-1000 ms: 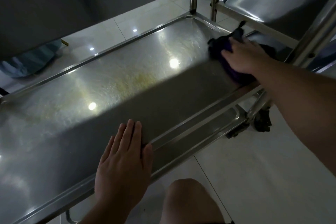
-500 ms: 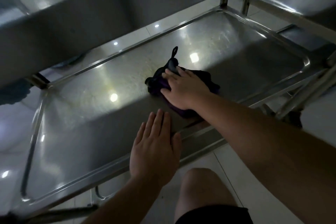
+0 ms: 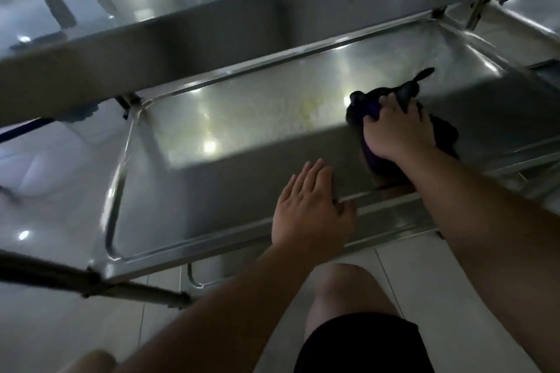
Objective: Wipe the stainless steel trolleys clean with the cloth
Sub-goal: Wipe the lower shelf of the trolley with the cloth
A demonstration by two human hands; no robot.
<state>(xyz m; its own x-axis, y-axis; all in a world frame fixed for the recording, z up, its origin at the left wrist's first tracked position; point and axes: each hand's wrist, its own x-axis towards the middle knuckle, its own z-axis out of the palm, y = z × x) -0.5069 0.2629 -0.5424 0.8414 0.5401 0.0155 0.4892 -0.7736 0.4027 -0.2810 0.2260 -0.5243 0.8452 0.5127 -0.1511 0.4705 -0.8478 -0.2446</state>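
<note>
Head view, near to far: a bare knee [image 3: 348, 291], then the left hand [image 3: 309, 209] lying flat with fingers straight on the near rim of the trolley shelf [image 3: 212, 191]. Farther in, the right hand [image 3: 397, 127] grips the dark purple cloth [image 3: 375, 106] against the steel. Yellowish stains [image 3: 303, 109] beside it could be missed if strokes stay short.

I see the trolley shelf [image 3: 242, 118] as brushed stainless steel, shiny with light glints and a dull yellowish smear near its middle. On its right end the cloth [image 3: 368, 106] looks soft, matt, dark purple. Under the trolley, the floor tiles [image 3: 54, 166] are glossy.
</note>
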